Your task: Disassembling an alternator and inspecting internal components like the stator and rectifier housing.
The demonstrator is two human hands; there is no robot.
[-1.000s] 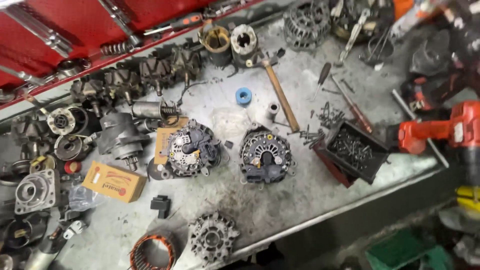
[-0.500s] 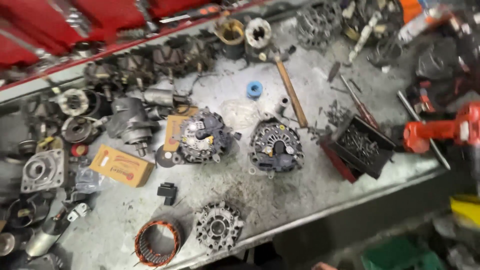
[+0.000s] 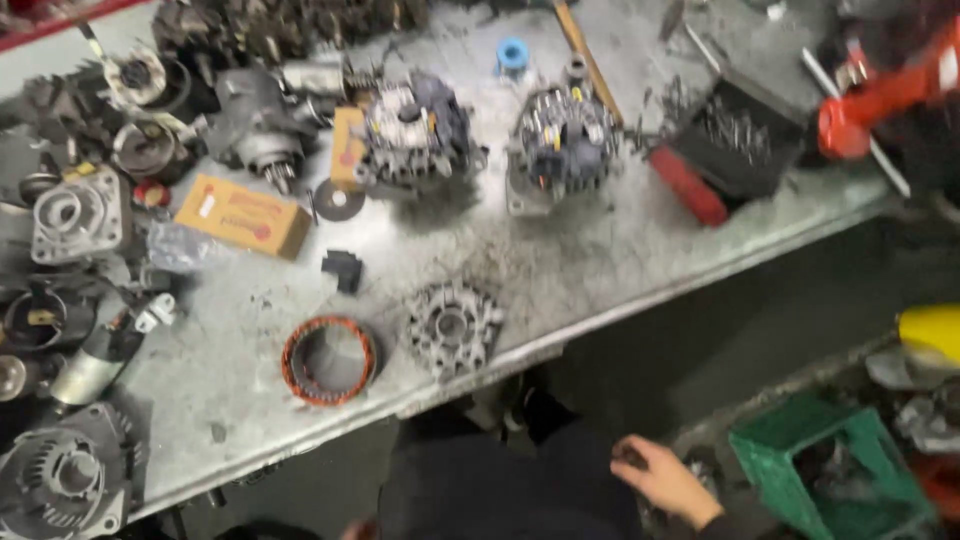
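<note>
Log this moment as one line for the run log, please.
right hand: low, below bench edge, beside green crate | left hand: barely visible | workbench: two alternators, copper stator ring, orange box

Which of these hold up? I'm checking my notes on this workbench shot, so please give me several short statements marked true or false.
1. The right hand is below the bench edge, off the table. True.
2. The copper-wound stator ring lies near the front edge of the table. True.
3. The orange cardboard box stands on the floor. False: it lies on the table, left of the two alternators.
4. The green crate sits on the bench top. False: it is down below the table, right of the right hand.
5. The right hand grips the red power tool. False: that tool lies far from it, at the table's right end.
</note>
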